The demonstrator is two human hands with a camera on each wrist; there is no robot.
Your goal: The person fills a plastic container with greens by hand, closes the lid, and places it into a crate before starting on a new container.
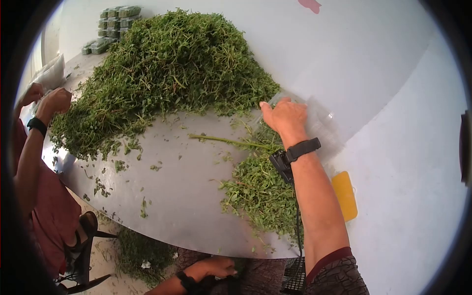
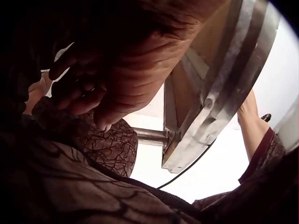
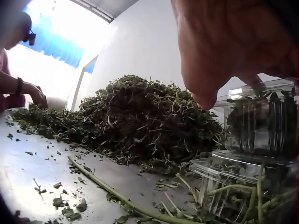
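Hands lie well apart, one over the table and one below its edge. The right hand is at a clear upper box, thumb toward its left side; whether the fingers grip the box or only touch it cannot be told. Greens show inside that box, which is just over a clear lower box. The left hand hangs above patterned cloth, fingers relaxed and loosely bent.

Nearer the body than the boxes, a small pile of greens spreads beside the right forearm, with a long stem at its far side. A large heap of greens covers the far part of the metal table. Beyond stand stacked filled boxes; a second person is at the left, before a blue sheet.
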